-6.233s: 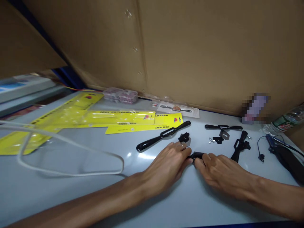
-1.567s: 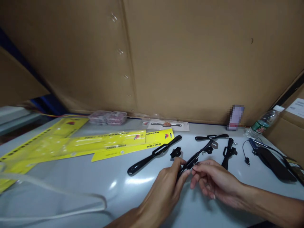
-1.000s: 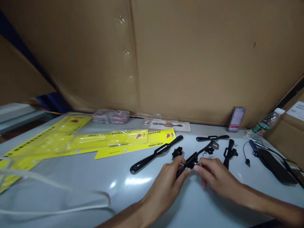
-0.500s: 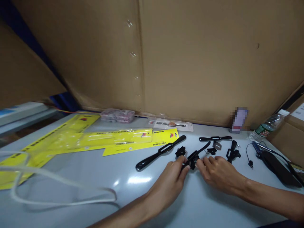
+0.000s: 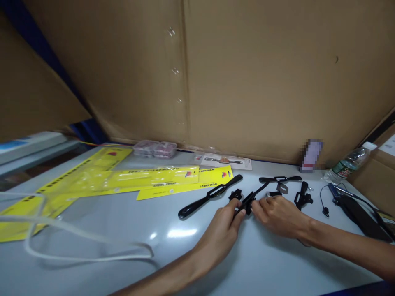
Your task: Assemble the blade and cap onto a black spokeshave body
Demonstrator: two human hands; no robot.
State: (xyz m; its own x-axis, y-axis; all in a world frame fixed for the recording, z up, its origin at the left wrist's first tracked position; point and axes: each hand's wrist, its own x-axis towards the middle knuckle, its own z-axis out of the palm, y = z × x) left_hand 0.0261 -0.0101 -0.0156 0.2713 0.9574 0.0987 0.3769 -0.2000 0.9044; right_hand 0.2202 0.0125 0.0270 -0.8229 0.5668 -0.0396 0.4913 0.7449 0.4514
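Note:
My left hand (image 5: 224,227) is closed on the near end of a black spokeshave body (image 5: 251,198), which slants up and away over the table. At the middle of that tool my right hand (image 5: 276,214) pinches a small part that I cannot make out. A second black spokeshave body (image 5: 208,197) lies flat just left of my hands. A black star-shaped knob (image 5: 235,193) rests between the two tools.
Yellow packaging cards (image 5: 129,183) lie at the left on the pale table (image 5: 92,271), with a white cord loop (image 5: 77,242) in front. More black spokeshave parts (image 5: 279,179) and a black piece (image 5: 303,196) lie at the right. A water bottle (image 5: 350,161) and cardboard wall (image 5: 247,74) stand behind.
Both hands lifted the black spokeshave body off the table, and it now slants upward. My right hand has closed in on its middle. The view has shifted a little.

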